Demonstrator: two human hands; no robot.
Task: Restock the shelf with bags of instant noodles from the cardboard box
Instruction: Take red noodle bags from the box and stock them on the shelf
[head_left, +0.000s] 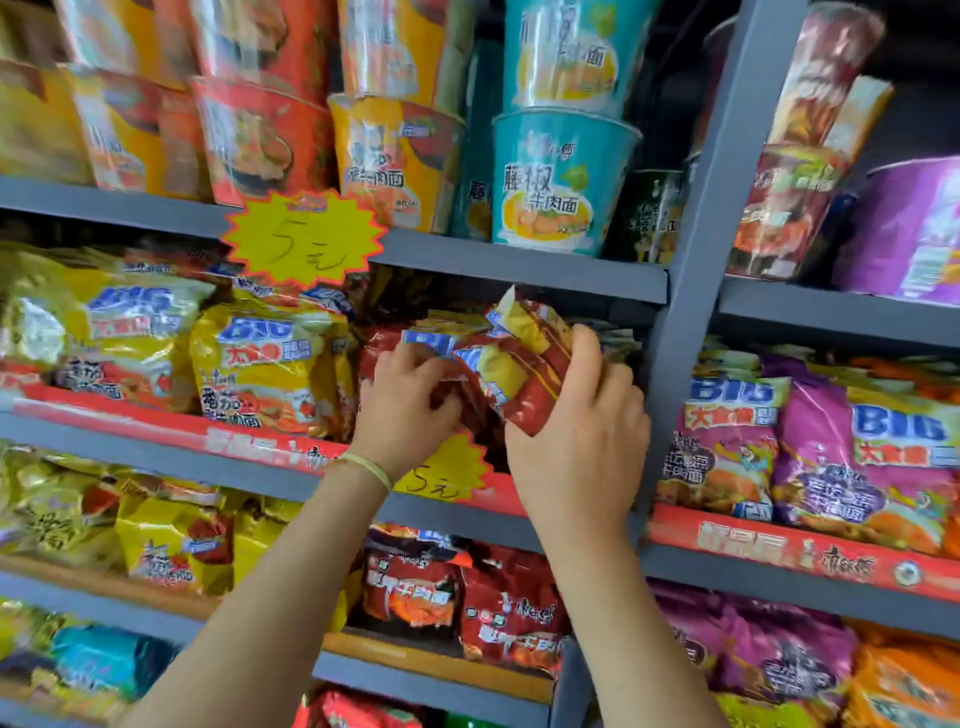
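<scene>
At frame centre, a red bag (524, 374) is gripped by the right hand (576, 431); neighbouring red bags (400, 343) are clutched by the left hand (405, 405) on the shelf (519, 265).

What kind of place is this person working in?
Most likely a small grocery shop: grey metal shelves packed with instant noodle cups, and yellow starburst price tags reading 5 yuan.
</scene>
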